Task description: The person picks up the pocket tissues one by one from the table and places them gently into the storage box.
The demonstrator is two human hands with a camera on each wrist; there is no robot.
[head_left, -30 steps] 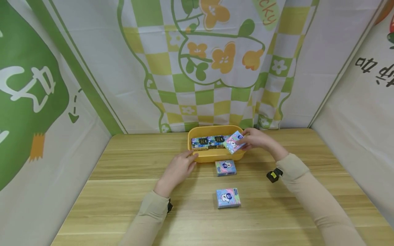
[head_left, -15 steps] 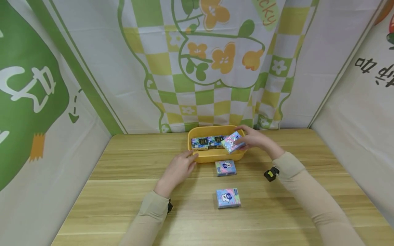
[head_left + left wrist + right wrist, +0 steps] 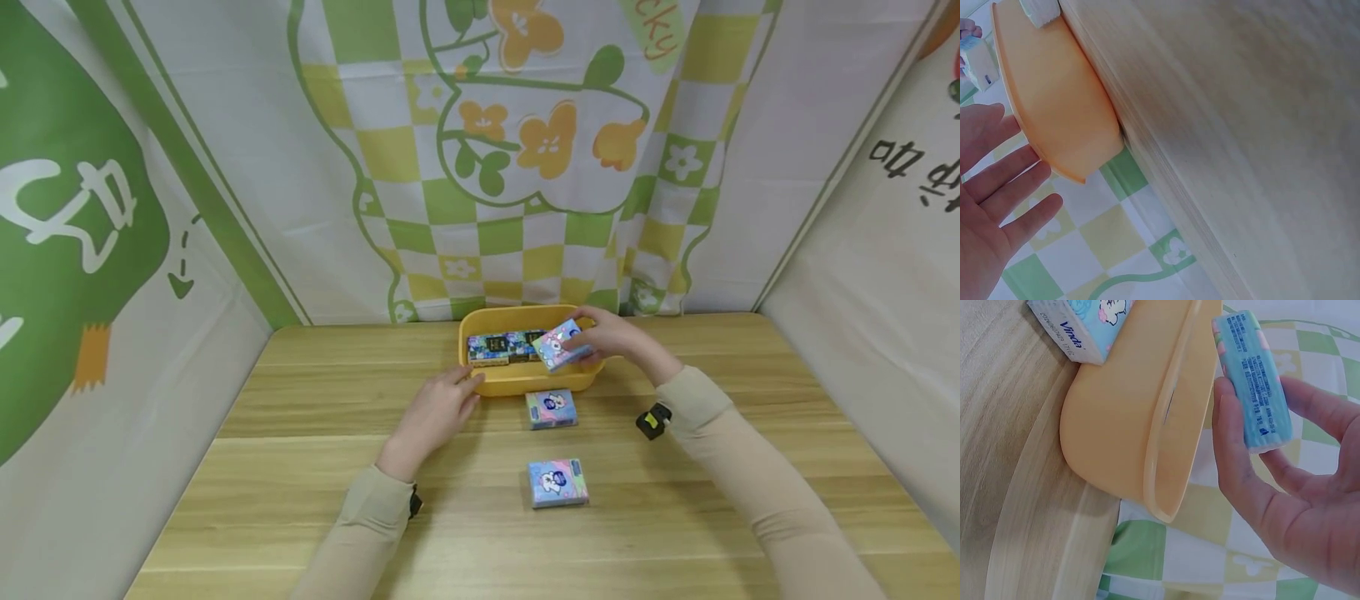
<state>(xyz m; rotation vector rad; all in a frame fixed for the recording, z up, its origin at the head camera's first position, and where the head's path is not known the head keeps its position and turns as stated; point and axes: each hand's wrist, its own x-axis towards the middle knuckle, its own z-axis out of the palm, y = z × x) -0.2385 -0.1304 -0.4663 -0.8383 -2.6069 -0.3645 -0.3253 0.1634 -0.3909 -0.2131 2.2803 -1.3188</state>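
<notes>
My right hand (image 3: pixel 613 333) pinches a pastel pink-and-blue tissue pack (image 3: pixel 557 346) between thumb and fingers. In the head view the pack is tilted and overlaps the right end of a yellow plastic basket (image 3: pixel 517 386). The right wrist view shows the printed blue side of this tissue pack (image 3: pixel 1252 381), held higher than the basket's rim. Two darker blue patterned packs (image 3: pixel 488 348) lie side by side in the basket. My left hand (image 3: pixel 437 408) has its fingers extended, with the fingertips at the basket's front left rim.
One tissue pack (image 3: pixel 551 408) lies right in front of the basket, and another tissue pack (image 3: pixel 558 483) sits nearer on the wooden table (image 3: pixel 300 467). A checked curtain (image 3: pixel 517 258) hangs directly behind the basket. Printed cloth walls rise at both sides.
My right hand has moved a little left with the tissue pack, farther over the basket. My left hand and the two packs on the table have stayed in place.
</notes>
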